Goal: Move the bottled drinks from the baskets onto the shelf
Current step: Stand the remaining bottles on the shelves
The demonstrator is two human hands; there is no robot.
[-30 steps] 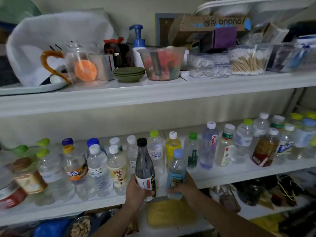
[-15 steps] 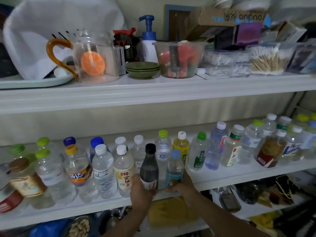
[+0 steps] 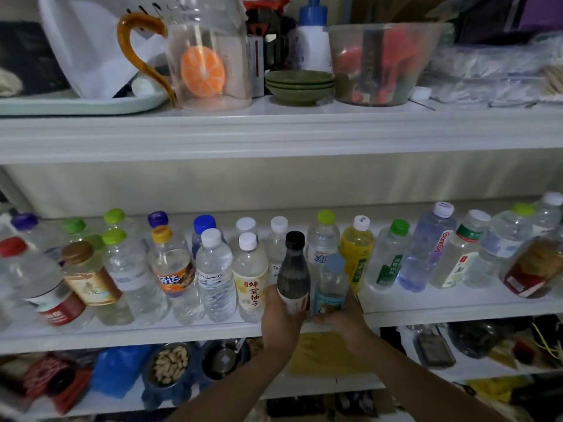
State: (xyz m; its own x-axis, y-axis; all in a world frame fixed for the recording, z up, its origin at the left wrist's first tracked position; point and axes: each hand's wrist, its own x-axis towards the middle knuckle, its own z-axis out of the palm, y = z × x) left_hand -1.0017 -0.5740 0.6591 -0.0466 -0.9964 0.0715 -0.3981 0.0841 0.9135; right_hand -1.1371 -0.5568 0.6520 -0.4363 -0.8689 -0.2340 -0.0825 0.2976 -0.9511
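Left hand (image 3: 281,318), fingers curled around the lower part of a dark bottle (image 3: 293,269) with a black cap. Right hand (image 3: 342,319), just beside it, wraps the base of a small blue-capped bottle (image 3: 332,281). Both bottles are upright at the front edge of the middle shelf (image 3: 457,309), touching or nearly touching each other. The hands hide their bases, so it is unclear whether they stand on the board. They fill a gap between a pale labelled bottle (image 3: 250,281) and a yellow drink (image 3: 356,254). Dozens of bottles already line this shelf in rows on both sides, so the task appears well advanced. These two only need releasing. The baskets are out of view, so what remains in them cannot be judged.
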